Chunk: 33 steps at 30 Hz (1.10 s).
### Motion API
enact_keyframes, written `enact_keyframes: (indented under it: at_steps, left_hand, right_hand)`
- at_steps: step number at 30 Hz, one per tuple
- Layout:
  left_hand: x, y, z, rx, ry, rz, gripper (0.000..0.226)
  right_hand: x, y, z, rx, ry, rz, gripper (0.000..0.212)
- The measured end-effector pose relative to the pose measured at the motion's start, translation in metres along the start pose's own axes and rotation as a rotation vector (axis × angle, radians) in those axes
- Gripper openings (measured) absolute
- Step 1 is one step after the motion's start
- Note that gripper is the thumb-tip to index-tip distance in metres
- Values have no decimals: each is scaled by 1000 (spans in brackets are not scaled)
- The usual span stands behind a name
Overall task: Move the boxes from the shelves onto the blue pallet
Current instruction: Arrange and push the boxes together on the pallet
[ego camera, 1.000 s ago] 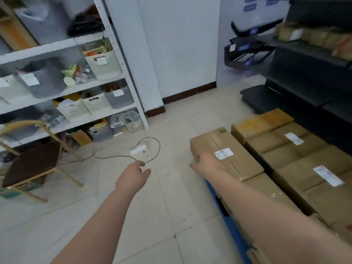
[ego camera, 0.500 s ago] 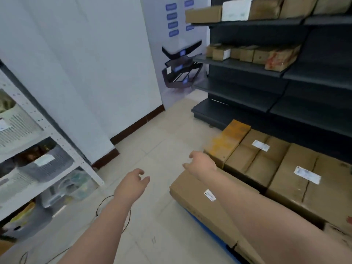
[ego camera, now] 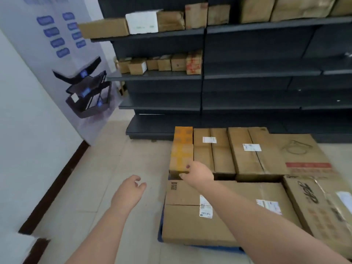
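Observation:
Several cardboard boxes (ego camera: 222,151) lie packed together on the floor, on a blue pallet (ego camera: 160,228) of which only a left edge strip shows. A yellow-orange box (ego camera: 182,147) sits at their far left. My right hand (ego camera: 198,173) hovers over the near end of that box, fingers loosely curled, holding nothing. My left hand (ego camera: 129,191) hangs over the tiled floor left of the pallet, relaxed and empty. Dark shelves (ego camera: 247,73) behind hold more boxes: a small row (ego camera: 162,63) on the middle level, larger ones (ego camera: 142,23) on top.
A white wall with a dark skirting runs along the left. A printed banner (ego camera: 76,73) leans against it beside the shelves. Beige tiled floor (ego camera: 106,164) lies between wall and pallet. The lower shelf levels are bare.
My view has swung right, from the white rack and chair to the dark shelves. My right hand has left the long front box and now is over the yellow-orange one.

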<state>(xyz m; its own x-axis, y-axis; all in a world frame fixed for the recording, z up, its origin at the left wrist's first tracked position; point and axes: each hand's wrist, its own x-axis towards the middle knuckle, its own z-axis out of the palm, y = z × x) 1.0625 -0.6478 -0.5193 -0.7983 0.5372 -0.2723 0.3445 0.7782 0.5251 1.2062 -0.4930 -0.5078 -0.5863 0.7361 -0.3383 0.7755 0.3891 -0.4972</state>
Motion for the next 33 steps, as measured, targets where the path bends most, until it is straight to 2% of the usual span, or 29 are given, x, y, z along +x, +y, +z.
enact_keyframes:
  at_steps: [8, 17, 23, 28, 33]
  left_hand:
    - [95, 38, -14, 102, -106, 219, 36]
    - [223, 85, -28, 135, -93, 176, 36]
    - [306, 119, -7, 136, -193, 189, 38]
    - [410, 148, 25, 188, -264, 248, 41]
    - [559, 171, 94, 236, -387, 262, 44]
  right_hand:
    - [60, -19, -11, 103, 112, 140, 40]
    - [164, -18, -48, 207, 171, 165, 46]
    - [239, -19, -53, 155, 106, 215, 46]
    - [339, -25, -51, 134, 69, 281, 50]
    - [491, -28, -29, 84, 33, 356, 53]
